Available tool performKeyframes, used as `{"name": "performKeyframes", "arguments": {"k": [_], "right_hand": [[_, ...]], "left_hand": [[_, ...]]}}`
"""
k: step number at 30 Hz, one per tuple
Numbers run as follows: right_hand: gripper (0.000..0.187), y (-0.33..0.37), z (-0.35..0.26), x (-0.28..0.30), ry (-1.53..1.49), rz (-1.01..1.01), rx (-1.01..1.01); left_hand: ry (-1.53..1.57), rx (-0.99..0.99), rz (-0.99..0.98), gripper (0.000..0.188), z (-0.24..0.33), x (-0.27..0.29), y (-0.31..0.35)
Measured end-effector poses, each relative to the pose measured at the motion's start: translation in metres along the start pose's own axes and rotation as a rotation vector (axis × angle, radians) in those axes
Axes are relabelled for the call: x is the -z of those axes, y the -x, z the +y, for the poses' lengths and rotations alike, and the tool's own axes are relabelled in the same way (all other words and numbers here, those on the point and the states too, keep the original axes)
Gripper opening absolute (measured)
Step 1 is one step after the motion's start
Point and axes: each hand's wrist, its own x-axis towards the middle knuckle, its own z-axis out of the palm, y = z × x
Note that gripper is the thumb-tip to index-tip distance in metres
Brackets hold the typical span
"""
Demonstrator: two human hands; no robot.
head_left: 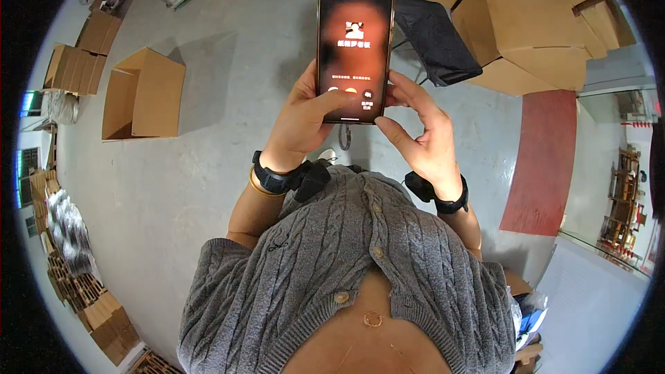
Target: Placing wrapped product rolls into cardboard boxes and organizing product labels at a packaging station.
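Person is standing on a grey concrete floor [228, 166], holding a phone [355, 52] up in the centre top of the frame, screen lit and facing the camera. Left hand [305, 114] is wrapping the phone's lower left edge, fingers closed around it, thumb lying across the bottom of the screen near the round buttons. Right hand [419, 135] is cupping the lower right corner, fingers bent and touching the phone's side and bottom edge, so both hands are gripping the phone. Black wrist bands are sitting on both wrists, and a grey knit cardigan [360, 263] is filling the lower centre.

Step in hand, judging by the thumb: tapping or about to tap a button on a call-type screen. Next move is likely calling for a small, precise thumb press while the right hand is steadying the phone.

Around: open cardboard box [142, 93] at middle left, stacked cardboard boxes [533, 24] at upper right, a dark folded cloth [436, 38] just right of the phone, a red floor strip [540, 159] at right
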Motion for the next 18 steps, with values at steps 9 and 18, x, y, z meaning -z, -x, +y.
{"name": "performKeyframes", "arguments": {"k": [9, 18], "right_hand": [[0.055, -0.009, -0.005, -0.012, -0.041, 0.058, -0.009], [0.05, -0.006, -0.009, -0.011, -0.042, 0.108, -0.054]], "left_hand": [[0.102, 0.125, -0.202, 0.079, 0.028, 0.013, 0.003], [0.115, 0.097, -0.391, 0.08, 0.027, 0.016, -0.001]]}}
